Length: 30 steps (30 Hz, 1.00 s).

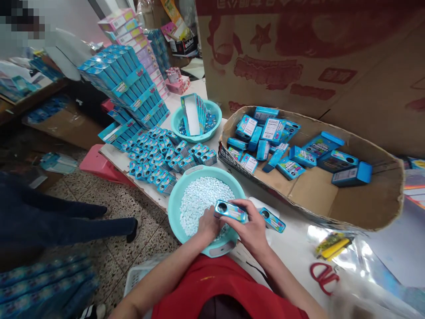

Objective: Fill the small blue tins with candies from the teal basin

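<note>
While the right hand [251, 224] held a small blue box [231, 212], the left hand [210, 225] was at the pellet bowl [172, 201]

As seen from the wearer's side, the small blue box was over the right part of the pellet bowl, its round opening facing up. Right grip was closed on it, thumb and fingers on opposite long sides. Left hand was over the white pellets [202, 195], by the box's left end; its grip was partly hidden, so can't tell how far open or if holding anything. Spare blue box [272, 220] lay right of the bowl on the worktop [294, 252]; cardboard tray [308, 190] with boxes, beyond and right of it; red scissors [324, 278], farther right; upright blue boxes [156, 157], beyond and left.
</note>
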Each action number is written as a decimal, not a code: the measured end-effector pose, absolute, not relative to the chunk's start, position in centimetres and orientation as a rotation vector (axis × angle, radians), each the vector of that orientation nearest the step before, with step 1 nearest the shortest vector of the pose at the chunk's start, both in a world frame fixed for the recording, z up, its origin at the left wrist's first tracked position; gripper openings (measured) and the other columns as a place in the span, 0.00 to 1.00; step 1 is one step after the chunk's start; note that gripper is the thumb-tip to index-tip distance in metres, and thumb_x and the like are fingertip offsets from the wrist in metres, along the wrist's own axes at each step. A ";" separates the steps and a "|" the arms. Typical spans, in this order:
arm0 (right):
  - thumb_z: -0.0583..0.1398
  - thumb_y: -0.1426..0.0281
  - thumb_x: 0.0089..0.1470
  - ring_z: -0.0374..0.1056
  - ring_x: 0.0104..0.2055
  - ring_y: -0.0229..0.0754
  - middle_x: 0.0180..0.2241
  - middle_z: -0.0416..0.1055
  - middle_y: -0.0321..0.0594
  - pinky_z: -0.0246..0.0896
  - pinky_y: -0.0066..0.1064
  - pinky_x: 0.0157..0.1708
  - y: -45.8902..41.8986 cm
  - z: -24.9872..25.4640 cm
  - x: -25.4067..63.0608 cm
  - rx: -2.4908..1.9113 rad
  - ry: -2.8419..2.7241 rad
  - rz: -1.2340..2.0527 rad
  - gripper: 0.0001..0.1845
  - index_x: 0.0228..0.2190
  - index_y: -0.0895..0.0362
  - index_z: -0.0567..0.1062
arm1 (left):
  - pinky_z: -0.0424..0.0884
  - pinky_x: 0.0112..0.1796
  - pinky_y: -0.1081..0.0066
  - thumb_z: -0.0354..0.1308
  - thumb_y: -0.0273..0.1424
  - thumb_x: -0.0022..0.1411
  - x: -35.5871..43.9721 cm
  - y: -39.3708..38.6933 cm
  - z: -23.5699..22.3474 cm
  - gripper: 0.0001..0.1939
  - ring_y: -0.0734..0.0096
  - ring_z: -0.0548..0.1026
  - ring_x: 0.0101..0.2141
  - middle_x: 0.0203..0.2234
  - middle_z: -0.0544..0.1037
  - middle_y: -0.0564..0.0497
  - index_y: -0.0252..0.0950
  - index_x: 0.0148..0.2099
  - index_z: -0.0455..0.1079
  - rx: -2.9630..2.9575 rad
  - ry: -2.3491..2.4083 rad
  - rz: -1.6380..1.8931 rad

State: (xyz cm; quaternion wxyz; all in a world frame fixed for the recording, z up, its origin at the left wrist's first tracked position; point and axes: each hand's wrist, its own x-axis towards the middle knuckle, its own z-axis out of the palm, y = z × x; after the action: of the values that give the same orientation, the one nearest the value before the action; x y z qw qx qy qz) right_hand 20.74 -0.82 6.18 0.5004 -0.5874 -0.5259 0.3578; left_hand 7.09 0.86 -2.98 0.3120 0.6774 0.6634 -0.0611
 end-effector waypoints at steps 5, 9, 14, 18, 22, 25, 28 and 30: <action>0.66 0.61 0.46 0.70 0.41 0.47 0.38 0.74 0.39 0.66 0.37 0.41 -0.1 4.7 20.7 -1.491 -1.321 0.865 0.18 0.38 0.53 0.72 | 0.65 0.29 0.70 0.55 0.38 0.55 4.6 3.1 -2.9 0.09 0.65 0.72 0.30 0.27 0.73 0.49 0.37 0.31 0.69 1.434 1.751 0.341; 0.65 0.63 0.48 0.70 0.42 0.47 0.39 0.73 0.40 0.65 0.39 0.43 0.1 3.7 20.7 -1.517 -1.420 0.838 0.16 0.39 0.53 0.71 | 0.51 0.15 0.78 0.58 0.46 0.52 4.0 4.2 0.3 0.18 0.79 0.61 0.15 0.19 0.65 0.56 0.37 0.27 0.61 0.782 1.507 0.764; 0.66 0.70 0.46 0.69 0.42 0.49 0.39 0.74 0.42 0.64 0.42 0.43 0.7 2.8 18.9 -1.546 -1.627 0.830 0.17 0.40 0.53 0.70 | 0.55 0.15 0.79 0.62 0.39 0.50 5.4 4.9 4.8 0.15 0.81 0.64 0.16 0.23 0.69 0.56 0.36 0.31 0.61 0.568 1.171 1.155; 0.66 0.73 0.44 0.69 0.43 0.50 0.40 0.74 0.41 0.64 0.41 0.43 0.8 3.5 17.8 -1.577 -1.685 0.875 0.21 0.42 0.53 0.69 | 0.67 0.23 0.76 0.62 0.37 0.49 6.5 5.4 5.5 0.13 0.74 0.72 0.23 0.23 0.71 0.55 0.35 0.30 0.64 0.518 1.181 1.298; 0.67 0.72 0.43 0.69 0.44 0.50 0.40 0.74 0.41 0.63 0.42 0.44 0.8 4.5 17.8 -1.588 -1.660 0.858 0.25 0.44 0.52 0.68 | 0.70 0.26 0.73 0.62 0.37 0.49 6.9 5.6 5.6 0.12 0.71 0.74 0.26 0.24 0.72 0.54 0.35 0.30 0.65 0.571 1.209 1.386; 0.66 0.73 0.43 0.70 0.43 0.49 0.40 0.74 0.41 0.63 0.42 0.43 1.1 4.7 18.0 -1.608 -1.654 0.887 0.25 0.45 0.53 0.68 | 0.70 0.25 0.73 0.62 0.37 0.49 7.0 5.7 5.8 0.12 0.72 0.74 0.25 0.25 0.72 0.54 0.35 0.30 0.65 0.545 1.244 1.378; 0.67 0.73 0.42 0.70 0.44 0.51 0.40 0.74 0.41 0.63 0.43 0.43 1.3 4.8 18.0 -1.610 -1.662 0.895 0.26 0.44 0.53 0.68 | 0.69 0.24 0.74 0.62 0.37 0.49 7.2 5.8 5.9 0.12 0.72 0.74 0.24 0.24 0.72 0.55 0.35 0.30 0.65 0.533 1.236 1.386; 0.68 0.73 0.41 0.70 0.44 0.50 0.41 0.74 0.40 0.62 0.43 0.44 1.3 5.0 18.0 -1.594 -1.644 0.905 0.26 0.44 0.52 0.68 | 0.68 0.23 0.74 0.62 0.36 0.50 7.3 5.8 5.9 0.12 0.73 0.73 0.23 0.22 0.71 0.55 0.35 0.30 0.65 0.549 1.217 1.389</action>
State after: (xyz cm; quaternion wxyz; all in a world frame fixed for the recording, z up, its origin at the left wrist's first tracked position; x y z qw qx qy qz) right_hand 17.97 1.31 4.97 0.3332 -0.6105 -0.6295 0.3465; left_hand 7.35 5.80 5.92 0.5709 0.2340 0.5187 0.5919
